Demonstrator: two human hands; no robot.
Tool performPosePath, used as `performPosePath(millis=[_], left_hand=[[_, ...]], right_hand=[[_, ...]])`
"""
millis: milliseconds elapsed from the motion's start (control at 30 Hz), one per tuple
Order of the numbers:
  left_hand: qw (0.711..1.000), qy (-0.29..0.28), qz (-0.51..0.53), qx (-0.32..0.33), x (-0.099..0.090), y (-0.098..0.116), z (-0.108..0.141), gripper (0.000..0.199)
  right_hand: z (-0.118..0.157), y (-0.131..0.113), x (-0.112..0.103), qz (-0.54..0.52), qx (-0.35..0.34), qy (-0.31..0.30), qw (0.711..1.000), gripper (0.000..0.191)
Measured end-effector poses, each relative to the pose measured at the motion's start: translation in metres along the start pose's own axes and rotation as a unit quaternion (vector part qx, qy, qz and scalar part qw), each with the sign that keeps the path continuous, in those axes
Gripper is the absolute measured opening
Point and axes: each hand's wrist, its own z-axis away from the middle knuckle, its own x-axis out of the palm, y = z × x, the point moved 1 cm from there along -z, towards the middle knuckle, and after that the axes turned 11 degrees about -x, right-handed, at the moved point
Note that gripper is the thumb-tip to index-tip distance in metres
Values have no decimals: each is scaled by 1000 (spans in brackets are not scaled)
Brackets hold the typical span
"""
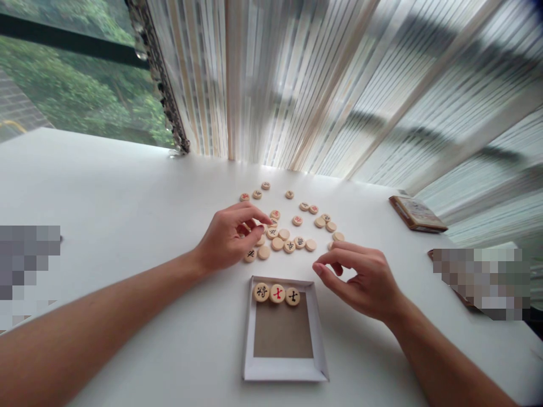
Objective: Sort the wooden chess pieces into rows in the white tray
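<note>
Loose round wooden pieces (277,244) lie scattered on the white surface (190,350), between the hands and beyond them. 3 marked pieces (277,293) sit in a row along the far wall inside the shallow tray (283,336), nearside of the scatter. Left hand (227,234): curled over the scatter's left side; cannot tell if gripping a piece. Right hand (365,277): right of tray, loosely curled, thumb and index tips close; cannot tell if pinching anything.

Striped curtain (263,85), dark window bar (76,43), green trees (97,93) outside, brickwork (19,104), white table (114,186)
</note>
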Motion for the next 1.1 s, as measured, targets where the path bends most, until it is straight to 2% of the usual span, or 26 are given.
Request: performPosePath(millis=[267, 1100], left_hand=[[1000, 1, -8, -3, 0, 1, 1, 18], [1000, -3, -8, 1, 0, -1, 0, 21]], right_hand=[[1, 6, 4, 8, -7, 18, 1000, 22], [1, 8, 5, 13, -4, 12, 1000, 25]])
